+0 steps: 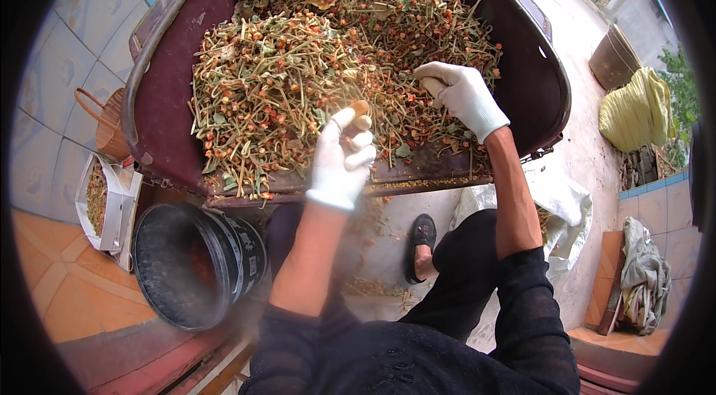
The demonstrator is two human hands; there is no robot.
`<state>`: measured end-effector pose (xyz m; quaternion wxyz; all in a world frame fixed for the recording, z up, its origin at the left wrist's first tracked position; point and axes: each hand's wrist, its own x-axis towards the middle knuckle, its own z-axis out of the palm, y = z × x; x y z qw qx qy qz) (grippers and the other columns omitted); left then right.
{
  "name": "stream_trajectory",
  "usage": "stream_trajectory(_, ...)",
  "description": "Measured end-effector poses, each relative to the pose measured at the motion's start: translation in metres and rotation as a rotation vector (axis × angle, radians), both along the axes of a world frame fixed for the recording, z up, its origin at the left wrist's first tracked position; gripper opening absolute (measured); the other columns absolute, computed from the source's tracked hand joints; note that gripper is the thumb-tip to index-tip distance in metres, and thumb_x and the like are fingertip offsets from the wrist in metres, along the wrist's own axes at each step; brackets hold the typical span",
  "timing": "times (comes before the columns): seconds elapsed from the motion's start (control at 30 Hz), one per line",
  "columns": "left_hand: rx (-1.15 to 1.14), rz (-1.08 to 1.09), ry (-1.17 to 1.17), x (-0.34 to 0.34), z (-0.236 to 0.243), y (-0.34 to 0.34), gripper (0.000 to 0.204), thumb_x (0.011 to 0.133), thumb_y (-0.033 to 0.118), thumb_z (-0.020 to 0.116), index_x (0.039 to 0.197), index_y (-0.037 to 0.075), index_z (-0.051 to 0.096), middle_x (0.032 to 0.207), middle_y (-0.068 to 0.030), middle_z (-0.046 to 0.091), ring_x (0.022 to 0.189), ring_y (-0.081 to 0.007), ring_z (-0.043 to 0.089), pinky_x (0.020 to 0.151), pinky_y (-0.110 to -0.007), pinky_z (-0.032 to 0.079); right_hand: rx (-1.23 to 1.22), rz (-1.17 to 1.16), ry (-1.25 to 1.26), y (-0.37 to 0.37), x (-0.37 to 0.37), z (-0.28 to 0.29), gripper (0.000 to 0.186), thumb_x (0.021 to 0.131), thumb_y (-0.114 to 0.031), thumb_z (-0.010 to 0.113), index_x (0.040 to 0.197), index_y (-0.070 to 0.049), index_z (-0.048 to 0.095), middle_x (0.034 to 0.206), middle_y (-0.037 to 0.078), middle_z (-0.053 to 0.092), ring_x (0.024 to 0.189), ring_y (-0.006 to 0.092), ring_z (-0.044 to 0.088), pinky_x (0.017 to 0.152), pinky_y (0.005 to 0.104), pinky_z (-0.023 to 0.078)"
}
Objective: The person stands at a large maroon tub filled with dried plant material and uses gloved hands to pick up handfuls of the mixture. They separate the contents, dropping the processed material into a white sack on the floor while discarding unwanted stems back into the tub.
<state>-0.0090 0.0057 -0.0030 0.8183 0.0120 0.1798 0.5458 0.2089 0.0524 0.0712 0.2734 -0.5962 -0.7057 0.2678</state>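
Observation:
A heap of dried plant stems with small orange-red bits (276, 82) fills the open maroon cart bed (160, 89) in front of me. My left hand (343, 156), in a white glove, is raised over the near edge of the heap with its fingers curled in. Something orange-brown shows at its fingertips; whether it is a held bit or a stained glove tip I cannot tell. To the right, my right hand (466, 100), also white-gloved, hovers at the heap's right part. Its fingers are bent together, and anything inside them is hidden.
A black bucket (246, 246) stands tilted at lower left, beside a white box of plant bits (119, 208) and a wicker basket (112, 126). A white sack (574, 216) lies by my right leg. Farther right are a yellow sack (638, 111) and a brown bucket (615, 59).

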Motion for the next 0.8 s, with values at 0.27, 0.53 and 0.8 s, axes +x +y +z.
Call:
stream_trajectory(0.27, -0.019, -0.052, -0.039, 0.009, 0.002, -0.002, 0.02, 0.099, 0.019, 0.054, 0.106, 0.001, 0.06, 0.077, -0.0045, 0.057, 0.043, -0.0037, 0.033, 0.03, -0.017, 0.025, 0.168, 0.176, -0.561, -0.024, 0.012, -0.032, 0.059, 0.08, -0.019, 0.07, 0.136, -0.018, 0.051, 0.114, 0.014, 0.06, 0.097, 0.0333, 0.064, 0.083, 0.0421, 0.052)
stream_trajectory(0.53, 0.04, 0.011, 0.059, 0.011, 0.0, -0.003, 0.032, 0.103, 0.029, 0.046, 0.104, -0.001, 0.059, 0.077, -0.0055, 0.058, 0.044, -0.0055, 0.032, 0.031, -0.019, 0.024, -0.028, 0.097, 0.523, -0.004, -0.023, -0.027, 0.032, 0.092, -0.002, 0.057, 0.121, -0.011, 0.065, 0.112, 0.007, 0.068, 0.085, 0.0118, 0.064, 0.074, 0.0269, 0.054)
stream_trajectory(0.8, 0.025, 0.045, 0.072, 0.01, 0.004, -0.003, 0.029, 0.103, 0.024, 0.045, 0.108, -0.002, 0.056, 0.081, -0.0064, 0.057, 0.05, -0.0067, 0.036, 0.033, -0.019, 0.026, 0.078, -0.055, 0.367, -0.007, 0.007, -0.025, 0.022, 0.094, -0.009, 0.062, 0.114, -0.008, 0.07, 0.089, 0.0, 0.068, 0.071, 0.0066, 0.06, 0.062, 0.0227, 0.051)
